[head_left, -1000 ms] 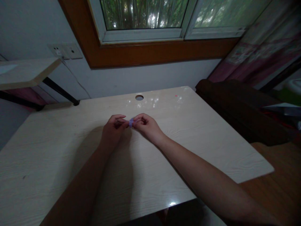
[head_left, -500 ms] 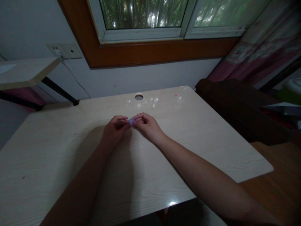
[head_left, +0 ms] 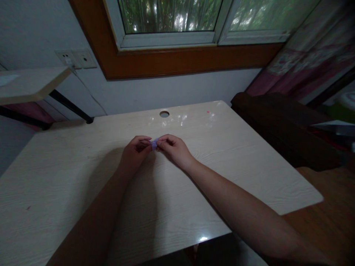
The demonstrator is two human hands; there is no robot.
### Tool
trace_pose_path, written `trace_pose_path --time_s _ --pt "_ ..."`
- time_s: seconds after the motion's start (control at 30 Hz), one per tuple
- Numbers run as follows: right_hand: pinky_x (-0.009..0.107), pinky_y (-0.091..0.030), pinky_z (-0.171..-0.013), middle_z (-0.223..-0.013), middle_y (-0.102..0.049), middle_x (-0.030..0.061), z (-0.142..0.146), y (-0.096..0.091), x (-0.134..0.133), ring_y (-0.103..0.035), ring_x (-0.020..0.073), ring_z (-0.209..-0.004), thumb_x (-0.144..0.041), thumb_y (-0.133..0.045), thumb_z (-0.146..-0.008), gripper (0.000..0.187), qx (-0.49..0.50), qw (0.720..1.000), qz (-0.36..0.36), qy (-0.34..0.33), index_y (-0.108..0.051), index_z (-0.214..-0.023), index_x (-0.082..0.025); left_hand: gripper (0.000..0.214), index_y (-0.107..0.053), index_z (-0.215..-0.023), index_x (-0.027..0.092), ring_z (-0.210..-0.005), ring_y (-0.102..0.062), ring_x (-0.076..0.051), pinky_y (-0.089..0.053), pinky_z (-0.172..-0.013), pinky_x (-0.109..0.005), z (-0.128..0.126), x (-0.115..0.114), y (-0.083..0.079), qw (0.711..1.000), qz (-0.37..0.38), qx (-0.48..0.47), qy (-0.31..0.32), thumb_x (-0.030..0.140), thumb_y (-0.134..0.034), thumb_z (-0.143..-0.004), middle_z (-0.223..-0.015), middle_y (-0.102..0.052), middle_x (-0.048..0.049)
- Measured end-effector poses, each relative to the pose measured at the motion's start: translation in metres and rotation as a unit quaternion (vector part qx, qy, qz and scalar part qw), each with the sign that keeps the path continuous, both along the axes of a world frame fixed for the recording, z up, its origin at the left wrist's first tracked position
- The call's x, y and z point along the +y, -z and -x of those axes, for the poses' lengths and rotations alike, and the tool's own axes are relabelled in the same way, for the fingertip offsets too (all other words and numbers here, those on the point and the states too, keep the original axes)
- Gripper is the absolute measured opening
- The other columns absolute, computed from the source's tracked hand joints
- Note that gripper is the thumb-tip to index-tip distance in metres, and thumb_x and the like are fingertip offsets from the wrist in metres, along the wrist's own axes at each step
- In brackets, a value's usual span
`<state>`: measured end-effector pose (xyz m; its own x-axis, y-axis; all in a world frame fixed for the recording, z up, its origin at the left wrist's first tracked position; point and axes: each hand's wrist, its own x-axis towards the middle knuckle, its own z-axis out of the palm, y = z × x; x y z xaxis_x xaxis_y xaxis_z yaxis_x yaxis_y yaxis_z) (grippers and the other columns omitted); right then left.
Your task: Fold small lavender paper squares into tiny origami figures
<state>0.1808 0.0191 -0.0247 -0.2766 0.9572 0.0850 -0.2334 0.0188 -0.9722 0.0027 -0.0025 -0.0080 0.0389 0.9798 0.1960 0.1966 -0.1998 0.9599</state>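
Both my hands meet over the middle of a pale wooden desk [head_left: 69, 177]. My left hand [head_left: 134, 151] and my right hand [head_left: 173, 149] each pinch one side of a small purple piece [head_left: 154, 143], perhaps folded paper, held just above the desk. The fingers of both hands are curled closed around it. Most of the piece is hidden between my fingertips.
A round cable hole [head_left: 164, 114] sits near the desk's far edge. A dark brown piece of furniture [head_left: 280, 125] stands to the right. A shelf [head_left: 30, 83] juts in at the left, below wall sockets [head_left: 76, 59]. A window [head_left: 169, 18] is above.
My fingers have shifted slightly on the purple piece, which has turned a little between them. My arms have stayed in place.
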Motion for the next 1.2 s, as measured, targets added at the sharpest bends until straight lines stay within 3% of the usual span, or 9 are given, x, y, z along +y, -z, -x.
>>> trace_pose_path --time_s 0.23,0.4,0.63,0.9,1.03,1.2 --pt "0.029 -0.052 -0.068 -0.073 -0.066 -0.0003 0.001 -0.008 -0.004 -0.064 0.0136 -0.067 -0.036 -0.074 -0.077 0.022 0.024 1.000 -0.005 0.015 -0.062 -0.089 -0.021 0.033 -0.064 -0.105 0.020 -0.076 -0.065 -0.014 -0.051 -0.071 -0.025 0.000 -0.001 -0.003 1.000 0.005 -0.015 -0.005 0.026 -0.075 -0.074 -0.083 -0.067 -0.0003" --pt "0.028 -0.052 -0.068 -0.080 -0.067 -0.0001 -0.001 -0.009 -0.008 -0.064 0.0134 -0.069 -0.035 -0.070 -0.081 0.021 -0.031 0.999 -0.041 0.010 -0.061 -0.094 -0.023 0.033 -0.063 -0.105 0.020 -0.076 -0.065 -0.014 -0.050 -0.070 -0.026 0.001 0.000 -0.002 1.000 0.006 -0.021 -0.004 0.025 -0.074 -0.074 -0.082 -0.066 -0.0002" --pt "0.028 -0.053 -0.076 -0.101 -0.066 0.0045 -0.003 -0.011 -0.010 -0.066 0.0160 -0.088 -0.027 -0.068 -0.083 0.014 -0.089 0.984 -0.153 0.004 -0.067 -0.097 -0.024 0.034 -0.063 -0.103 0.019 -0.074 -0.065 -0.014 -0.050 -0.070 -0.026 0.002 0.002 0.001 0.999 0.005 -0.039 -0.014 0.026 -0.076 -0.073 -0.080 -0.066 0.0009" --pt "0.031 -0.053 -0.085 -0.099 -0.066 0.0041 -0.004 -0.014 -0.007 -0.064 0.0162 -0.093 -0.020 -0.070 -0.082 0.011 -0.126 0.957 -0.261 0.023 -0.071 -0.093 -0.023 0.036 -0.064 -0.102 0.019 -0.075 -0.066 -0.014 -0.052 -0.072 -0.026 0.000 0.002 0.003 0.999 0.004 -0.052 -0.010 0.029 -0.079 -0.071 -0.080 -0.068 0.0004" --pt "0.032 -0.052 -0.084 -0.097 -0.068 0.0042 -0.005 -0.016 -0.007 -0.064 0.0165 -0.093 -0.024 -0.069 -0.085 0.006 -0.143 0.953 -0.264 0.041 -0.071 -0.091 -0.024 0.037 -0.064 -0.102 0.020 -0.076 -0.068 -0.016 -0.054 -0.073 -0.027 0.000 0.001 0.004 0.998 0.000 -0.056 -0.007 0.032 -0.080 -0.071 -0.081 -0.069 -0.0002" --pt "0.030 -0.051 -0.079 -0.094 -0.069 0.0039 -0.005 -0.010 -0.006 -0.065 0.0159 -0.086 -0.032 -0.069 -0.086 0.012 -0.132 0.967 -0.211 0.059 -0.070 -0.093 -0.022 0.035 -0.064 -0.102 0.020 -0.079 -0.070 -0.016 -0.055 -0.076 -0.028 -0.001 0.000 0.005 0.998 -0.013 -0.062 -0.001 0.031 -0.080 -0.072 -0.082 -0.069 -0.0004"
